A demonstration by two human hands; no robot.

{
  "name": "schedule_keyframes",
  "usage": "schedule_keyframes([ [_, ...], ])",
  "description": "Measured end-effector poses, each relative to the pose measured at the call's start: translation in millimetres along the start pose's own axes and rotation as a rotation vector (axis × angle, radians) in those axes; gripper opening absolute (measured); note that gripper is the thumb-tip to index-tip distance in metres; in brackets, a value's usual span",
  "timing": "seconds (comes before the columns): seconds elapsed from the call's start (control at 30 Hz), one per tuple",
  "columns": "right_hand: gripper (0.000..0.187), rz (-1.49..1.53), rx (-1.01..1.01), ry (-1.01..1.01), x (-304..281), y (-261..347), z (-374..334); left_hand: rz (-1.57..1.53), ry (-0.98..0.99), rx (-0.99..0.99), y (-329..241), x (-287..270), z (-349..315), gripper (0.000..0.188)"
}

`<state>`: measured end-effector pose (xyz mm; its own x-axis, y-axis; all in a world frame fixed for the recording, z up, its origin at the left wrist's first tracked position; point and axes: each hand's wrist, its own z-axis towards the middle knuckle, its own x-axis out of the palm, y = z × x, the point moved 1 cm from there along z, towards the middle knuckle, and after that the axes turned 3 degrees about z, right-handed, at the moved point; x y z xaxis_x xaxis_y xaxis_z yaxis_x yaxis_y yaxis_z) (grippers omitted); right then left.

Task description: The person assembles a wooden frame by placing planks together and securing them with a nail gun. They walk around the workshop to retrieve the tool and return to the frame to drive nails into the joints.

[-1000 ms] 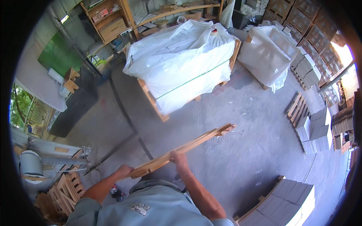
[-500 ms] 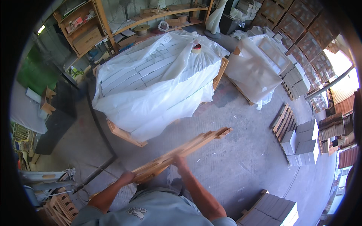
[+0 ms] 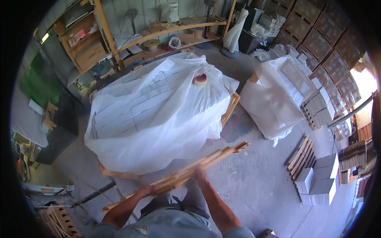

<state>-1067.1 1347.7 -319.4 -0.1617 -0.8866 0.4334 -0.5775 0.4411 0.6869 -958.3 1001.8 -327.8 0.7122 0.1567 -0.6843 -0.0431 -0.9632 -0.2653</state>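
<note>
A long bundle of wooden strips [image 3: 186, 171] lies slantwise across the front of my body, its right end farther from me. My left hand [image 3: 146, 190] is closed on the bundle toward its left end. Farther right along it, my right hand [image 3: 201, 174] grips the same strips; its fingers are partly hidden. Just beyond the wood stands a large pallet load of white boxes [image 3: 119, 115] draped in clear plastic sheet [image 3: 158, 146]. On top of that sheet rests a roll of tape [image 3: 200, 80] with a red core.
A second plastic-wrapped load [image 3: 270, 99] stands at the right. Nearer on that side are a wooden pallet [image 3: 300, 158] and white boxes [image 3: 317, 180]. Wooden shelves [image 3: 170, 29] line the back wall. A dark hose or strip [image 3: 93, 194] lies on the floor at left.
I have come closer to the large wrapped load, carrying the wooden strips in both hands. The bundle's left end now shows past my left forearm.
</note>
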Motion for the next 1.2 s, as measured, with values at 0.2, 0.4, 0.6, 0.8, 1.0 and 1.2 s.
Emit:
schedule_keyframes([
  [0.2,0.041,-0.063,0.029,0.128,-48,49,93,-0.177,-0.005,-0.125,-43,-36,79,0.044],
  [0.4,0.038,-0.111,0.016,0.081,-69,60,192,-0.375,-0.238,-0.288,-71,-70,115,0.050],
  [0.6,0.035,-0.073,0.215,0.023,-33,86,221,-0.099,-0.837,-0.288,-121,-100,64,0.033],
  [0.8,0.034,-0.333,0.070,0.164,-24,85,249,-0.170,-0.897,-0.544,-117,-60,40,0.054],
  [1.0,0.030,0.042,0.395,-0.024,-25,85,259,-2.137,-0.664,-0.788,-48,-12,51,0.048],
  [1.2,0.040,-0.940,-0.597,0.405,-34,105,231,-2.579,-0.759,-0.669,-16,5,98,0.037],
])
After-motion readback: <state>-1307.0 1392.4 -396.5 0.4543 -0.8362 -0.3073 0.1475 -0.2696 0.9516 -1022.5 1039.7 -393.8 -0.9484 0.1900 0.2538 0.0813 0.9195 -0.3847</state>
